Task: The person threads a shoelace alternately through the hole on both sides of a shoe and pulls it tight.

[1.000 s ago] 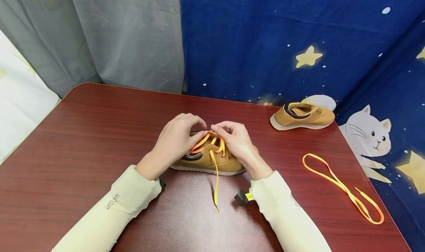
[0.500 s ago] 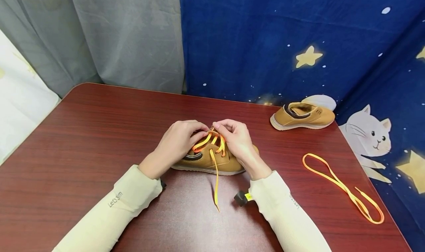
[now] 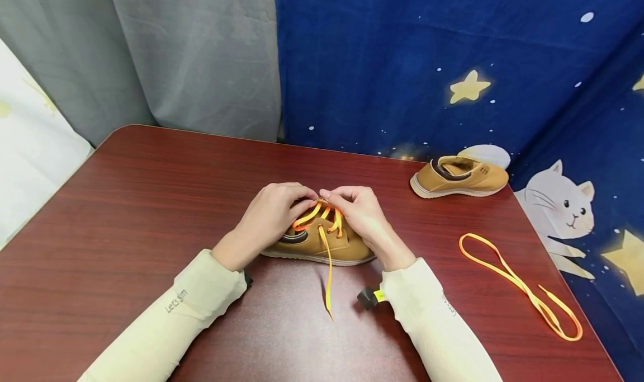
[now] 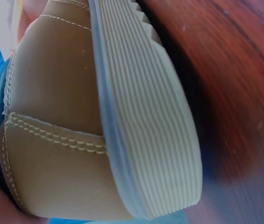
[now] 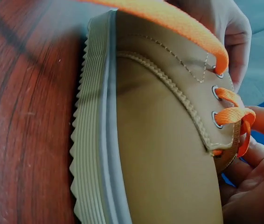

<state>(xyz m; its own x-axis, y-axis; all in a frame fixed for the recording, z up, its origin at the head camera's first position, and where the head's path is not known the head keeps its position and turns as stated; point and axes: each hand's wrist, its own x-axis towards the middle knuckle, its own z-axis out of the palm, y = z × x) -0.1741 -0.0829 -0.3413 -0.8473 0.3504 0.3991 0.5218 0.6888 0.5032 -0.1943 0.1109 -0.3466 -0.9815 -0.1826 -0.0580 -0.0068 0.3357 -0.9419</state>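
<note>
A tan leather shoe [image 3: 309, 249] sits on the table with its toe to the right, an orange shoelace [image 3: 329, 281] threaded through its near eyelets. One lace end hangs over the near side onto the tabletop. My left hand [image 3: 269, 211] pinches at the top of the lacing, by the tongue, with thumb and index finger. Right beside it, the thumb and index finger of my right hand [image 3: 363, 214] pinch the lace at the far flap. The fingertips nearly meet, and they hide the far eyelets. In the right wrist view, lace loops [image 5: 230, 114] cross toward the fingers.
A second tan shoe [image 3: 463, 182], without a lace, stands at the back right of the table [image 3: 151, 214]. Another orange lace [image 3: 518, 281] lies folded near the right edge. Grey and blue curtains [image 3: 362, 63] hang behind.
My left hand has shifted slightly right and its fingers have closed in at the lacing. My right fingertips have moved slightly at the same spot. The shoe stays in place.
</note>
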